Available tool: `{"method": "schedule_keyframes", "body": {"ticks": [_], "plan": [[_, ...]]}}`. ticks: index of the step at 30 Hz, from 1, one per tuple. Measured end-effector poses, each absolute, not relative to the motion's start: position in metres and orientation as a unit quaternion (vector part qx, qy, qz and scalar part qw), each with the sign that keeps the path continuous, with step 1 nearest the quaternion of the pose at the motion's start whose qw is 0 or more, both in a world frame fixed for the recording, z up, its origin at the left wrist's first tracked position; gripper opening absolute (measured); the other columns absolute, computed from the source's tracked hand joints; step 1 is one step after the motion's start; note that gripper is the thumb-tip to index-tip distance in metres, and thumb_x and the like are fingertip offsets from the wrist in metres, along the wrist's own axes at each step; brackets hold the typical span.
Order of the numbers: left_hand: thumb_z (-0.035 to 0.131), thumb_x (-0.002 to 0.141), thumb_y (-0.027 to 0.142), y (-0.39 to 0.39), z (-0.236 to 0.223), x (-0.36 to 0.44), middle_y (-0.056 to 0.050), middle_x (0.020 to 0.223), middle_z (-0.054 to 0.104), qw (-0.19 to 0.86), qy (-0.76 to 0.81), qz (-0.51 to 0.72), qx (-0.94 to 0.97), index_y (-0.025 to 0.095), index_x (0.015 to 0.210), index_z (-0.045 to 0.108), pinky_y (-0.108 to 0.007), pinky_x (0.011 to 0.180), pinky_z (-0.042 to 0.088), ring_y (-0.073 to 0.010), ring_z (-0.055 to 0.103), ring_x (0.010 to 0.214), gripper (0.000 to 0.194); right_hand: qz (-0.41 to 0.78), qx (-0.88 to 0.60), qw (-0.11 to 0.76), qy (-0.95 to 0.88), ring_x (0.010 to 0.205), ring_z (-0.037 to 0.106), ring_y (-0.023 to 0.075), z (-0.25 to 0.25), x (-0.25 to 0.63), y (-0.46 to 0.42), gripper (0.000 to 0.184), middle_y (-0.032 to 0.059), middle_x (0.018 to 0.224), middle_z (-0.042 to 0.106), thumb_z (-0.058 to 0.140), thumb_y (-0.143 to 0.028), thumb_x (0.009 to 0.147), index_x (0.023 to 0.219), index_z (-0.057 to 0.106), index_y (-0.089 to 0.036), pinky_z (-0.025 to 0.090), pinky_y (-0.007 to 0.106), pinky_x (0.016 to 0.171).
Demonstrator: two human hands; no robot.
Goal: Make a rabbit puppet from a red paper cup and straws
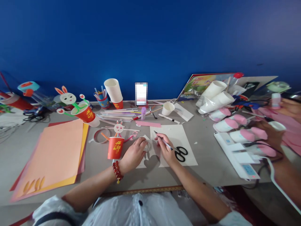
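Note:
My left hand (pixel 135 153) wears a red bead bracelet (pixel 116 171). Its fingers are curled round a small, round, pale translucent thing (pixel 147 146) lying on white paper; its kind is unclear. In my right hand (pixel 166 150) is a pen (pixel 167 143), its dark tip pointing away to the upper left, over the white paper sheet (pixel 188 158). Black-handled scissors (pixel 181 153) lie on that sheet beside my right hand, their blades mostly hidden. Left of my left hand stands a red paper cup (pixel 115 148) with a rabbit face (pixel 118 128) above it.
Coloured paper sheets (pixel 56 147) lie at left, behind them another rabbit cup (pixel 86 113). Straws (pixel 119 115), a tape roll (pixel 100 136), a glue stick (pixel 143 113) and a white cup (pixel 168 108) lie farther back. A power strip (pixel 231 155) and another person's arm (pixel 282 163) are at right.

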State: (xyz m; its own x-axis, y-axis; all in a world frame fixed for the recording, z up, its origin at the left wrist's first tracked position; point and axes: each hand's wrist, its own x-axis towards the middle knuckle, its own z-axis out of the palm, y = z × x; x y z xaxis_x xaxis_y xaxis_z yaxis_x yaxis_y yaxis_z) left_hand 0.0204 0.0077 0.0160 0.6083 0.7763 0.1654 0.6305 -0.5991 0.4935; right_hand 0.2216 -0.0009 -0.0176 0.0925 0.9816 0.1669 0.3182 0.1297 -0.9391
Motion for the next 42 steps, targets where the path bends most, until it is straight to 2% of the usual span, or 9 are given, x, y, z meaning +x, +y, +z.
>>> {"method": "schedule_keyframes", "body": {"ticks": [6,11,21,28,33,36,42], "plan": [[0.051,0.089,0.010,0.009,0.002,0.015,-0.016,0.133,0.053,0.220,0.399,0.197,0.868,0.020,0.137,0.036,-0.043,0.099,0.054,-0.0274,0.057,0.125,0.051,0.345,-0.560,0.472,-0.587,0.082,0.063,0.0196,-0.019,0.223,0.001,0.029,0.0067,0.097,0.066,0.043,-0.042,0.100,0.114,0.059,-0.022,0.052,0.032,0.075],[0.051,0.091,0.014,0.009,-0.001,0.014,-0.019,0.135,0.053,0.226,0.401,0.206,0.864,0.019,0.140,0.032,-0.046,0.100,0.052,-0.0289,0.056,0.127,0.053,0.361,-0.558,0.477,-0.576,0.080,0.063,0.0193,-0.019,0.222,0.000,0.029,0.0063,0.096,0.066,0.043,-0.043,0.100,0.113,0.059,-0.022,0.052,0.031,0.072],[0.051,0.092,0.015,0.008,-0.001,0.015,-0.020,0.134,0.054,0.210,0.403,0.200,0.868,0.016,0.139,0.034,-0.044,0.098,0.054,-0.0285,0.056,0.126,0.050,0.362,-0.560,0.473,-0.577,0.083,0.063,0.0200,-0.020,0.223,0.000,0.029,0.0069,0.096,0.066,0.043,-0.044,0.100,0.113,0.059,-0.022,0.053,0.031,0.072],[0.053,0.091,0.015,0.011,0.006,0.015,-0.016,0.132,0.056,0.200,0.390,0.189,0.879,0.016,0.137,0.041,-0.046,0.105,0.049,-0.0284,0.054,0.126,0.048,0.373,-0.550,0.485,-0.569,0.075,0.059,0.0170,-0.019,0.223,-0.001,0.028,0.0051,0.095,0.064,0.044,-0.042,0.100,0.114,0.058,-0.023,0.052,0.030,0.070],[0.055,0.088,0.012,0.014,0.011,0.016,-0.013,0.131,0.055,0.230,0.388,0.174,0.876,0.015,0.132,0.049,-0.040,0.106,0.048,-0.0261,0.054,0.123,0.044,0.380,-0.546,0.482,-0.571,0.075,0.059,0.0165,-0.020,0.223,-0.001,0.027,0.0042,0.093,0.064,0.045,-0.042,0.100,0.115,0.058,-0.023,0.052,0.029,0.070],[0.056,0.087,0.012,0.015,0.009,0.015,-0.012,0.131,0.054,0.244,0.383,0.177,0.873,0.018,0.132,0.048,-0.041,0.105,0.049,-0.0261,0.054,0.122,0.046,0.380,-0.545,0.483,-0.570,0.075,0.059,0.0166,-0.020,0.223,-0.001,0.027,0.0042,0.093,0.065,0.046,-0.042,0.100,0.115,0.059,-0.023,0.052,0.029,0.069],[0.058,0.088,0.016,0.020,0.007,0.012,-0.012,0.130,0.054,0.255,0.369,0.189,0.873,0.017,0.131,0.049,-0.042,0.105,0.047,-0.0270,0.052,0.122,0.044,0.387,-0.541,0.502,-0.553,0.071,0.058,0.0158,-0.020,0.222,-0.001,0.026,0.0040,0.092,0.064,0.047,-0.041,0.099,0.113,0.060,-0.023,0.050,0.029,0.067]]}}
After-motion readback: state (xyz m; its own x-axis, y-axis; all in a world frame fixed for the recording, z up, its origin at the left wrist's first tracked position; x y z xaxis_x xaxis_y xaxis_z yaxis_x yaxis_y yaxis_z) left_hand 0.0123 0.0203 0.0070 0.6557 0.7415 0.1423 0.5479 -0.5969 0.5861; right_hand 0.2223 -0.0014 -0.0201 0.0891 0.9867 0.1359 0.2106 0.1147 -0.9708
